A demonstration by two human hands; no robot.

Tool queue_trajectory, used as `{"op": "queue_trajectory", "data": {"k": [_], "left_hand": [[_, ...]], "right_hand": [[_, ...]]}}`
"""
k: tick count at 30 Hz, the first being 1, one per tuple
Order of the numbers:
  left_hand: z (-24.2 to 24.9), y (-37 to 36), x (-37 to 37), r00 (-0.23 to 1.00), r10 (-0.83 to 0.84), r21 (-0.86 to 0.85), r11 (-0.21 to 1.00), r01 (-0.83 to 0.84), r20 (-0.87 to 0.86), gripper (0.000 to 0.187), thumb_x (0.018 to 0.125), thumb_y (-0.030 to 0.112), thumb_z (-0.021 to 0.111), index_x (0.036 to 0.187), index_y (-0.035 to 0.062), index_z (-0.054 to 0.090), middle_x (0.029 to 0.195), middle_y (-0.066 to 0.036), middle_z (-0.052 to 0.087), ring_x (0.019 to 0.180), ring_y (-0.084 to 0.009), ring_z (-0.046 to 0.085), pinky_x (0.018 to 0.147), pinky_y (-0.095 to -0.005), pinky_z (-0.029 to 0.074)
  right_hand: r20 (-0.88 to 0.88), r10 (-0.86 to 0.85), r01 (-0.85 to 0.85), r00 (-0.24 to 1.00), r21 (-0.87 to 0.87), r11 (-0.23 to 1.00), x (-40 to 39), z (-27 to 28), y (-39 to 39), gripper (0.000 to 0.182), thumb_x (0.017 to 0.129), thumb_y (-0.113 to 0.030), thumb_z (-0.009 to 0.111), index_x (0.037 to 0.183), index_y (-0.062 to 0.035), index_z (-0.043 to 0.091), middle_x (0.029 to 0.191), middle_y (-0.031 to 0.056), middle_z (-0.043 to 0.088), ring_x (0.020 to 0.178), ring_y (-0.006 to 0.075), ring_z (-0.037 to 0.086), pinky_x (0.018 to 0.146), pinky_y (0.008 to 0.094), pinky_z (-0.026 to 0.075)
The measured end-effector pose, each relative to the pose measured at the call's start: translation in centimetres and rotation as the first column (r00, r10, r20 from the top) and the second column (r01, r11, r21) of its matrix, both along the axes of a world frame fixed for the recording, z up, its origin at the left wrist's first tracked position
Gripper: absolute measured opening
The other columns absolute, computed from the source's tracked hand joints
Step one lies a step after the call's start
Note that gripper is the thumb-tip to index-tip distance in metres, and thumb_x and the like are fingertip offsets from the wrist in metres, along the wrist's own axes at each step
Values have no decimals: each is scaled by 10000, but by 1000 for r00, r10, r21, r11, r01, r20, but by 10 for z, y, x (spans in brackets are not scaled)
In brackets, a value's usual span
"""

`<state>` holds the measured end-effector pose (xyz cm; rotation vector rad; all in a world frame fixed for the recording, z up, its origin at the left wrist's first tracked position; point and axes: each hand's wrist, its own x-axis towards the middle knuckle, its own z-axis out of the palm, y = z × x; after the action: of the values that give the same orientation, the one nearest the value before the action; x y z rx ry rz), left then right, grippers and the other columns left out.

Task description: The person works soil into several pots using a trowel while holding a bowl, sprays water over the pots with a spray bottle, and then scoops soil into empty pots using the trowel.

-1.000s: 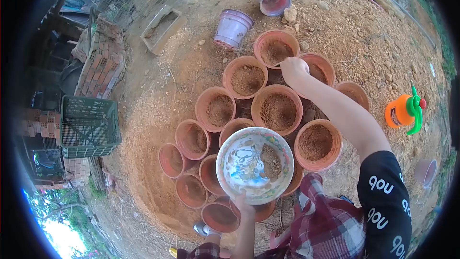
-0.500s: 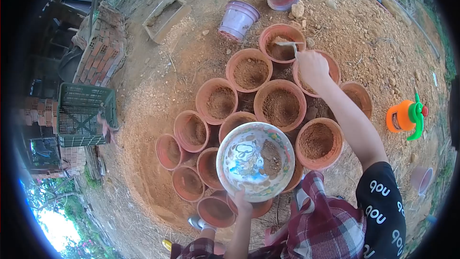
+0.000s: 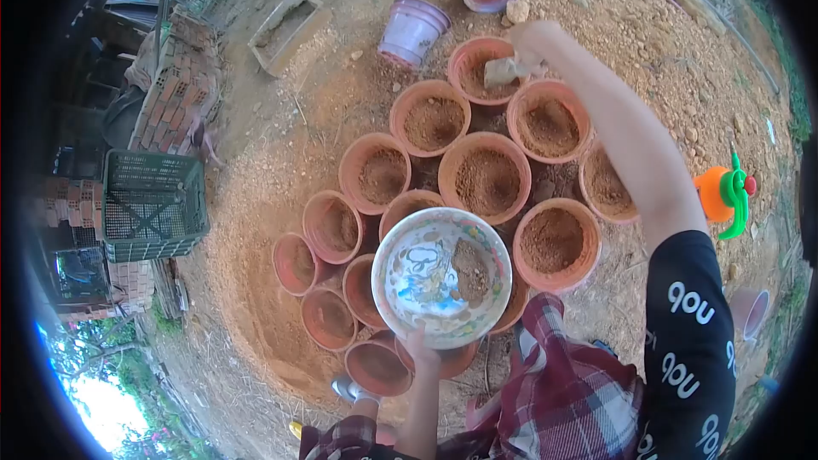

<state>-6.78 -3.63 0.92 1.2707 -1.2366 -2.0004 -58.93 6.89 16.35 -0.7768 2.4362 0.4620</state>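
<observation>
My left hand [image 3: 420, 352] grips the near rim of a white patterned bowl [image 3: 415, 281], which holds some brown soil [image 3: 471, 271] on its right side. Far forward, my right hand [image 3: 530, 44] is closed on the handle of a small trowel [image 3: 503, 72]. The trowel's blade is over the soil inside the farthest clay pot [image 3: 464, 68]. Around and below the bowl stand several round clay pots, among them a middle pot [image 3: 485, 177] and a right pot [image 3: 555, 246], with soil inside. The bowl partly hides some of the pots.
Two purple pots [image 3: 414, 31] lie beyond the group. At the right is an orange and green spray bottle [image 3: 722, 193]. A green crate [image 3: 153, 249] and a brick stack [image 3: 175, 89] are at the left, with a rectangular frame [image 3: 285, 31] at the upper left.
My right hand has moved up and slightly left, and the trowel blade now points down-left into the far pot. The bowl has shifted slightly left and down.
</observation>
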Motion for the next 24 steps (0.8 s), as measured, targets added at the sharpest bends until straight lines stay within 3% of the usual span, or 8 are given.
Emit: {"op": "queue_trajectory", "data": {"k": [3,6,10,13,19,21,23,24], "left_hand": [[9,3,-5,999,-28,-17,999,28,-41,554,685,201,476,1172,-54,410,1113,-132,490,1014,-255,502,865,-344,411],[28,7,-13,998,-68,66,996,67,7,592,685,198,474,1215,-46,371,1128,-135,483,1024,-259,498,866,-349,414],[25,8,-19,995,-72,-140,988,62,-70,661,688,175,457,1290,-43,295,1190,-151,457,1082,-266,476,926,-356,388],[26,10,-21,994,-74,-207,977,56,-80,674,690,160,450,1307,-47,275,1218,-158,442,1106,-265,464,947,-350,374],[-3,6,0,997,-49,-65,997,45,-64,634,689,162,454,1272,-47,316,1191,-154,461,1087,-262,480,932,-344,386],[0,6,5,999,-54,-49,997,53,-8,622,693,166,458,1262,-46,325,1184,-152,465,1080,-260,483,929,-344,388],[12,8,-5,997,-72,-27,997,72,26,610,696,170,462,1252,-45,335,1176,-150,469,1073,-257,486,925,-344,391],[19,9,-12,997,-68,-31,997,67,-42,607,699,175,469,1249,-45,337,1173,-148,469,1064,-255,489,922,-345,392]], "right_hand": [[-109,65,-78,992,-124,989,14,13,10,271,593,-147,738,845,-56,697,893,103,671,866,250,642,694,369,517],[-400,-179,15,899,-380,925,9,-30,-2,229,796,-209,555,922,-60,674,931,126,659,897,251,638,727,377,519],[-257,-323,111,911,-601,792,19,-76,-3,219,807,-202,547,901,-51,675,929,132,658,899,265,635,735,376,517],[-253,-197,33,947,-534,845,16,-58,-7,206,678,-101,638,860,-9,661,892,162,658,838,261,652,700,377,522],[-1,22,-22,1000,4,1000,22,42,-11,266,531,-47,718,790,-1,679,830,143,668,775,250,656,636,354,521],[84,63,-61,994,-27,998,21,42,-10,282,537,-59,722,810,-7,678,829,137,669,769,256,654,642,358,522],[7,-70,70,998,-43,997,35,27,-11,293,555,-57,713,841,-5,674,850,130,669,773,258,654,657,362,526],[-158,6,-35,987,-178,983,58,20,-5,287,571,-41,703,855,-14,674,881,140,665,797,266,655,671,375,527]]}}
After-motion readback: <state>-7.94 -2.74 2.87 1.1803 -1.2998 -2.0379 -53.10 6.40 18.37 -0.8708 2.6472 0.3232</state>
